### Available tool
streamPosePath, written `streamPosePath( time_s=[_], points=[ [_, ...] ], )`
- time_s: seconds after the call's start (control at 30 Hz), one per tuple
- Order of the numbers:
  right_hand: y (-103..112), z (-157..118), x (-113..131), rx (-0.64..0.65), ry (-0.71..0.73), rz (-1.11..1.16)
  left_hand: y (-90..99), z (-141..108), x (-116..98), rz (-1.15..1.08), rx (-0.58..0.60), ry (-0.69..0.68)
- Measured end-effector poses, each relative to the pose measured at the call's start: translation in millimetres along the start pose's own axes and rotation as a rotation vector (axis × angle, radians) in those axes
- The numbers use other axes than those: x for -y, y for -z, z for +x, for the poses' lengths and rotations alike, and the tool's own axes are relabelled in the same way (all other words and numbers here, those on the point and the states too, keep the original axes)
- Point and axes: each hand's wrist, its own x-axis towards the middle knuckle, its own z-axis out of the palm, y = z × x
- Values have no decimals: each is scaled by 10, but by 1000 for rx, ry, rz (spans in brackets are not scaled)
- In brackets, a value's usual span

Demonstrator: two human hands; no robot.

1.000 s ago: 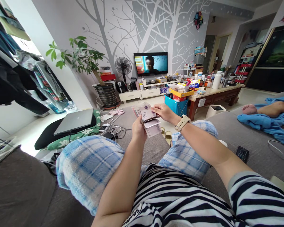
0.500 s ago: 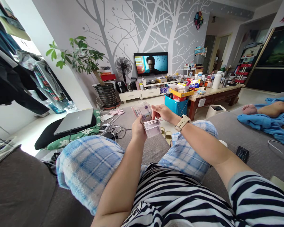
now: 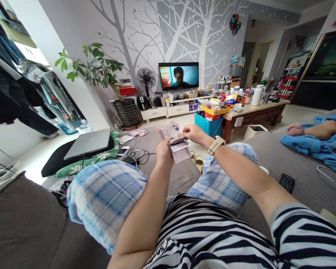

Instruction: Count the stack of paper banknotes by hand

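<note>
A stack of banknotes [image 3: 182, 154] is held in front of me above the grey sofa, with several pale purple notes fanned and folded over. My left hand [image 3: 165, 152] is closed around the lower left side of the stack, thumb on top. At the right edge of the notes, my right hand [image 3: 193, 133] has its fingers pinched on a banknote near the fold. A beige watch [image 3: 215, 145] is on my right wrist. The part of the stack behind my left fingers is hidden.
A closed laptop [image 3: 88, 143] lies on a cushion to the left, near tangled cables [image 3: 141, 154]. On the right are a black remote control [image 3: 287, 183] and another person's bare foot [image 3: 294, 129] by a blue cloth [image 3: 310, 147]. Ahead stands a crowded coffee table [image 3: 271, 106].
My right fingers have shifted down toward the fold, and another note is turned over the front. The printed 5 on the upper note is now covered. My left hand stays put.
</note>
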Motion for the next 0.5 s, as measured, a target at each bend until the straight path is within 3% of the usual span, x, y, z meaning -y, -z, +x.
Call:
streamPosePath(
  time_s=[0.5],
  points=[
    [-3, 21, -24, -37, 112, 39, -7, -14, 8, 33, 28, 3]
  ],
)
